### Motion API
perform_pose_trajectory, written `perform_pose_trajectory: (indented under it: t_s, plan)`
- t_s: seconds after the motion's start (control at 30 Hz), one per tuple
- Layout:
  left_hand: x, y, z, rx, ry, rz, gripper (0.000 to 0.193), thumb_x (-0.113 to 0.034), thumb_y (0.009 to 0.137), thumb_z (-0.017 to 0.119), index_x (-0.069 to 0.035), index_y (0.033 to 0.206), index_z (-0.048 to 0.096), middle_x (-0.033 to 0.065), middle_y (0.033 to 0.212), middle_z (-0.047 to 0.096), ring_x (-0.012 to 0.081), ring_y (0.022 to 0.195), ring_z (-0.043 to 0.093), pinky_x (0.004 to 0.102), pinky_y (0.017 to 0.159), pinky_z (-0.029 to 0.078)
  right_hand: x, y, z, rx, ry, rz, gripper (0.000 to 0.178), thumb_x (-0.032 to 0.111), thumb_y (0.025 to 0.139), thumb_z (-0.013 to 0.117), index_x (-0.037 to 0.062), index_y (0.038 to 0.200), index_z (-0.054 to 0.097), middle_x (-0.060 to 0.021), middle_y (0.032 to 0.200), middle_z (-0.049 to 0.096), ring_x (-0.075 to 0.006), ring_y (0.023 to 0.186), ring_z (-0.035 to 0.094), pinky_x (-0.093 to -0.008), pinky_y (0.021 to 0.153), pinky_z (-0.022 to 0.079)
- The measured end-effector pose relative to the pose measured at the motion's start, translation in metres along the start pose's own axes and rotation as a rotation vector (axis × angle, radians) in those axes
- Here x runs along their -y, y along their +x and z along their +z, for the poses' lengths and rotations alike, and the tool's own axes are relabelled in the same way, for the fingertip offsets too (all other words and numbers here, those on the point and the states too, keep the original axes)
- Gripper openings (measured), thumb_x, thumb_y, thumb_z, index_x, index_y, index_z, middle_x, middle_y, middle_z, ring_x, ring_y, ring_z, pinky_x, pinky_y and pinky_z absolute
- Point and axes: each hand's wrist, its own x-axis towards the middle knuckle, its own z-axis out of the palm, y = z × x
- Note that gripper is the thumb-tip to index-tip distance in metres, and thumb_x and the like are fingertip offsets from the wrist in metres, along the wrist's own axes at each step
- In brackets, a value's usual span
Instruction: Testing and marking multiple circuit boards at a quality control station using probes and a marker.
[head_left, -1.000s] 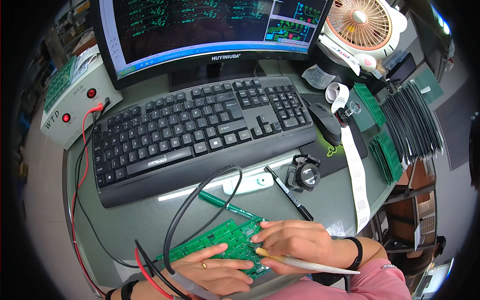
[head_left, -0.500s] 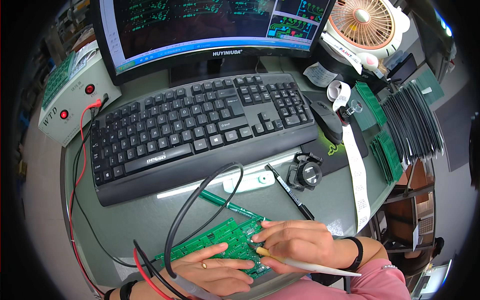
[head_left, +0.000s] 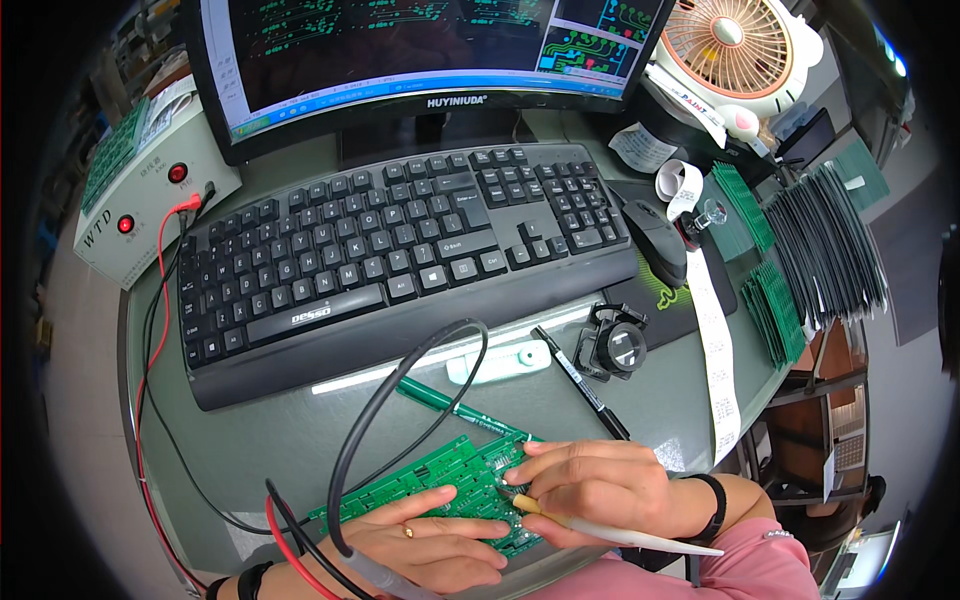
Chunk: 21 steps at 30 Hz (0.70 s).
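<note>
A green printed circuit board point(head_left: 405, 483) lies at a slant near the front edge of the desk. My left hand point(head_left: 425, 545), with a ring on one finger, rests on its lower part, fingers stretched out and apart. My right hand point(head_left: 600, 492) is closed round a slim tool with a tapered white handle point(head_left: 640, 540), a yellowish collar and a dark tip. That tip is at the board's right part, just off my left fingertips; whether it touches cannot be made out. A thick black cable point(head_left: 372, 425) loops over the board and passes across my left hand.
Behind the board are a green pen point(head_left: 425, 394), a pale green box cutter point(head_left: 500, 363), a black marker point(head_left: 580, 384) and a loupe point(head_left: 618, 347). Farther back stand a keyboard point(head_left: 400, 250), mouse point(head_left: 654, 243) and monitor point(head_left: 400, 50). A power box point(head_left: 150, 190) with red lights stands left, stacked boards point(head_left: 772, 312) right.
</note>
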Motion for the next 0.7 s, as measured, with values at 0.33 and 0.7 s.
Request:
perform_pose_trajectory:
  t_s: [0.33, 0.7]
  plan:
    - [0.0003, 0.0008, 0.0003, -0.022, -0.001, 0.003, 0.028, -0.022, 0.089, 0.051, -0.004, 0.104, 0.066, 0.0104, 0.108, 0.067, 0.0290, 0.117, 0.058, 0.0499, 0.110, 0.029, 0.0007, 0.0004, -0.0006, 0.016, -0.004, 0.015, 0.023, 0.004, 0.073, 0.077, 0.0025, 0.073, 0.055, -0.0087, 0.081, 0.064, -0.0232, 0.087, 0.069, -0.0376, 0.083, 0.059]
    - [-0.0009, 0.0012, 0.0006, -0.015, -0.003, -0.010, 0.028, -0.023, 0.089, 0.051, -0.004, 0.104, 0.066, 0.0100, 0.107, 0.068, 0.0283, 0.116, 0.059, 0.0494, 0.110, 0.030, 0.0001, -0.0048, 0.0018, 0.028, -0.081, -0.045, 0.023, 0.009, 0.075, 0.077, 0.0034, 0.074, 0.055, -0.0073, 0.084, 0.063, -0.0231, 0.090, 0.068, -0.0371, 0.084, 0.059]
